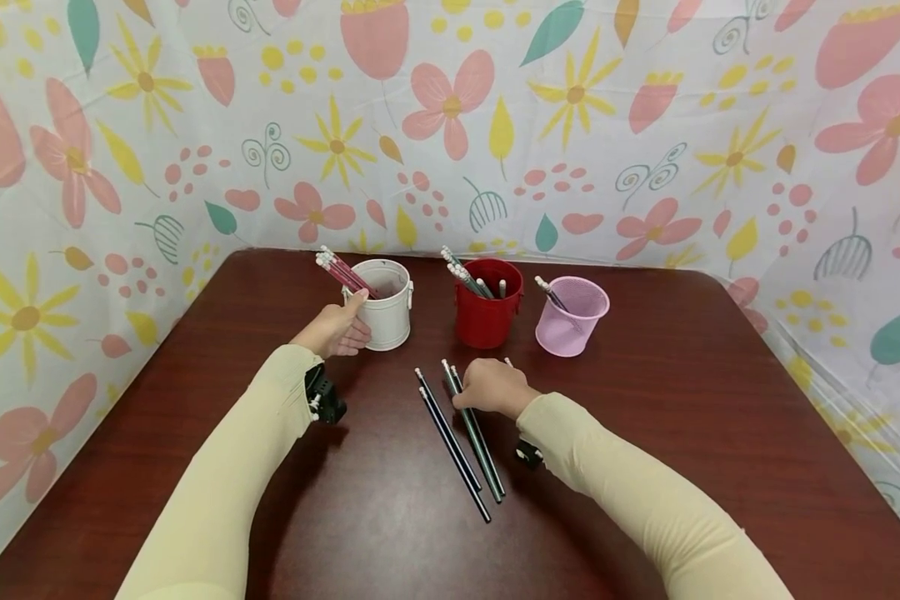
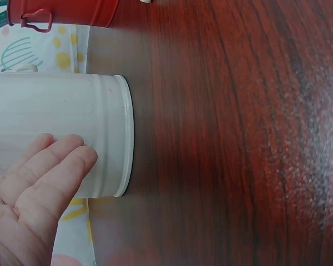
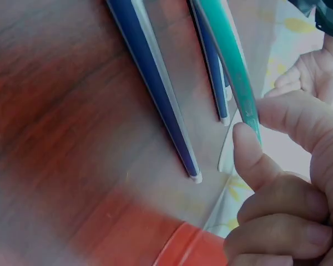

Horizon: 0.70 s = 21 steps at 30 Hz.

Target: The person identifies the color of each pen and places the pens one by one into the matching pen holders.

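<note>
My left hand (image 1: 337, 329) rests against the white bucket (image 1: 388, 321). Its straight fingers lie along the bucket's side in the left wrist view, and its thumb is near the rim. Red pencils (image 1: 341, 271) with white erasers lean out of this bucket. My right hand (image 1: 491, 387) is over the middle of the table, where thumb and forefinger pinch a green pencil (image 3: 233, 61). A white eraser tip shows just beyond that hand in the head view. Under and beside it lie green pencils (image 1: 483, 458); to their left are two dark blue pencils (image 1: 453, 450).
A red bucket (image 1: 483, 321) with green pencils stands at the back middle. Right of it is a pink mesh cup (image 1: 570, 321) holding dark pencils. The brown table (image 1: 682, 400) backs onto a flowered cloth (image 1: 450, 183).
</note>
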### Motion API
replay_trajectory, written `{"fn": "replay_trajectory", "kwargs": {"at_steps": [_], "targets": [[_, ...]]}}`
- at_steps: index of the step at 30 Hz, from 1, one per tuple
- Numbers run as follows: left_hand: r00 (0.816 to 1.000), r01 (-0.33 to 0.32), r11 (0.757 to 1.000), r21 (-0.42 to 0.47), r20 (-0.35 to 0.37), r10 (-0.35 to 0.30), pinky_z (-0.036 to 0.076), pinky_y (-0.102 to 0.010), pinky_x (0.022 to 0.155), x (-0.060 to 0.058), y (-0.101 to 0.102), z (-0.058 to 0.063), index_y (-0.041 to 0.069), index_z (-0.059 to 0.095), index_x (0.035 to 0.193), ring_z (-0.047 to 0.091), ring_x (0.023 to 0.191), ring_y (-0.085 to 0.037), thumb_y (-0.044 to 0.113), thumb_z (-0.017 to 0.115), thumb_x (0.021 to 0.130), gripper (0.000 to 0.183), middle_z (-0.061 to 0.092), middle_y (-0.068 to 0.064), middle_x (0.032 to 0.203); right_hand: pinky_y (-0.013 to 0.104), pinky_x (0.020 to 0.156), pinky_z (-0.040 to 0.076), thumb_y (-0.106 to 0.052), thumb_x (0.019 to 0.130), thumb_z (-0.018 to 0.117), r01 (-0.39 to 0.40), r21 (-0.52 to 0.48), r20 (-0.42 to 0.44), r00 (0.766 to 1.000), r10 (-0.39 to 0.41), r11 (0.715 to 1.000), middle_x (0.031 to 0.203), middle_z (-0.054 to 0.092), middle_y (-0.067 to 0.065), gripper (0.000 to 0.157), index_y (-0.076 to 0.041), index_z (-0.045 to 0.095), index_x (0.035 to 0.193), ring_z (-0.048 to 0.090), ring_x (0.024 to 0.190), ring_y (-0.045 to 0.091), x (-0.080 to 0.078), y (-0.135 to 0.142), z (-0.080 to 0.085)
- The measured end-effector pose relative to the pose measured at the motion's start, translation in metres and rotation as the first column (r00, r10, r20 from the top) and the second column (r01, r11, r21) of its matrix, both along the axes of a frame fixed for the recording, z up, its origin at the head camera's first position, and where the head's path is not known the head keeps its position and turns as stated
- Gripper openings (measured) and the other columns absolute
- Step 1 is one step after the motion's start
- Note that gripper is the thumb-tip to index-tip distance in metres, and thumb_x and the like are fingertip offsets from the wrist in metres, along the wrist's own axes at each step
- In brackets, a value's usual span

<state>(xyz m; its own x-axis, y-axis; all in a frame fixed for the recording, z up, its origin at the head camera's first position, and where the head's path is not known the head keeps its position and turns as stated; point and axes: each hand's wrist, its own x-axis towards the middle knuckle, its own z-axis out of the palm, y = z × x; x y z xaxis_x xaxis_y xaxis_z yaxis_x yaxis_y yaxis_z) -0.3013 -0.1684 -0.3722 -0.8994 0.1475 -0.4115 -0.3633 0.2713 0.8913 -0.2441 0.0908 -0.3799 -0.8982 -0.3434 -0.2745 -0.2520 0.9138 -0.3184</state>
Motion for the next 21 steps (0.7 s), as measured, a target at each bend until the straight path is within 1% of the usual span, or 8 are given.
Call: {"fn": "replay_trajectory", "kwargs": {"at_steps": [4,7,9,11,14,18,20,21], "targets": [[1.0,0.01,1.0,0.001,-0.003,-0.01,0.038,-0.048,0.103,0.001,0.0,0.002,-0.023,0.041,0.127,0.046,0.124,-0.044,0.053,0.024,0.101,0.083,0.045,-0.037,0.132,0.025,0.043,0.024,-0.019,0.081,0.065,-0.03,-0.06,-0.021,0.999,0.028,0.998,0.046,0.034,-0.006,0.04,-0.018,0.044,0.047,0.032,0.046,0.01,-0.001,0.004,0.007],[1.0,0.006,1.0,0.003,-0.001,-0.006,0.038,-0.048,0.103,0.001,0.0,0.002,-0.023,0.042,0.127,0.047,0.123,-0.044,0.053,0.024,0.101,0.082,0.046,-0.037,0.132,0.023,0.043,0.023,-0.017,0.081,0.063,-0.067,-0.157,-0.081,0.995,0.055,0.985,0.047,0.035,-0.007,0.035,-0.014,0.051,0.049,0.032,0.047,0.008,-0.004,0.008,0.009],[1.0,0.011,1.0,-0.002,-0.005,-0.011,0.038,-0.048,0.103,0.001,0.0,0.002,-0.023,0.042,0.127,0.047,0.123,-0.044,0.053,0.023,0.101,0.083,0.045,-0.037,0.132,0.022,0.045,0.028,-0.015,0.081,0.062,-0.085,-0.237,-0.13,0.99,0.055,0.968,0.048,0.041,-0.008,0.028,-0.01,0.058,0.053,0.037,0.048,0.007,-0.006,0.011,0.01],[1.0,0.009,1.0,-0.001,-0.004,-0.009,0.038,-0.047,0.103,0.001,0.0,0.002,-0.023,0.042,0.127,0.047,0.124,-0.043,0.054,0.023,0.101,0.083,0.045,-0.037,0.132,0.022,0.049,0.035,-0.014,0.081,0.062,-0.096,-0.31,-0.169,0.985,0.044,0.946,0.05,0.048,-0.007,0.022,-0.007,0.066,0.061,0.043,0.051,0.007,-0.008,0.014,0.012],[1.0,0.017,1.0,-0.002,0.0,-0.017,0.038,-0.047,0.104,0.001,-0.001,0.001,-0.023,0.041,0.128,0.046,0.125,-0.043,0.054,0.022,0.101,0.084,0.044,-0.037,0.133,0.024,0.055,0.043,-0.013,0.08,0.062,-0.089,-0.395,-0.205,0.979,0.007,0.914,0.057,0.059,-0.004,0.015,-0.005,0.071,0.071,0.051,0.056,0.009,-0.01,0.017,0.017],[1.0,0.016,1.0,-0.001,0.008,-0.016,0.038,-0.047,0.104,0.001,0.0,0.002,-0.023,0.041,0.128,0.046,0.125,-0.043,0.054,0.023,0.101,0.084,0.045,-0.037,0.133,0.026,0.059,0.043,-0.013,0.078,0.065,-0.084,-0.468,-0.265,0.963,-0.049,0.88,0.066,0.064,-0.001,0.01,-0.005,0.07,0.078,0.052,0.062,0.01,-0.011,0.02,0.028],[1.0,0.012,1.0,-0.001,0.007,-0.012,0.038,-0.047,0.104,0.001,0.0,0.002,-0.023,0.042,0.128,0.046,0.124,-0.043,0.054,0.023,0.101,0.083,0.045,-0.037,0.132,0.025,0.061,0.043,-0.012,0.077,0.066,-0.08,-0.52,-0.288,0.954,-0.086,0.851,0.071,0.066,0.001,0.009,-0.004,0.069,0.08,0.053,0.064,0.01,-0.011,0.022,0.035],[1.0,0.009,1.0,-0.001,0.006,-0.009,0.038,-0.047,0.103,0.001,0.0,0.002,-0.023,0.042,0.127,0.046,0.124,-0.043,0.054,0.024,0.101,0.083,0.045,-0.037,0.132,0.025,0.061,0.043,-0.011,0.077,0.066,-0.081,-0.55,-0.299,0.949,-0.105,0.831,0.073,0.067,0.003,0.01,-0.003,0.069,0.081,0.054,0.066,0.01,-0.011,0.023,0.039]]}}
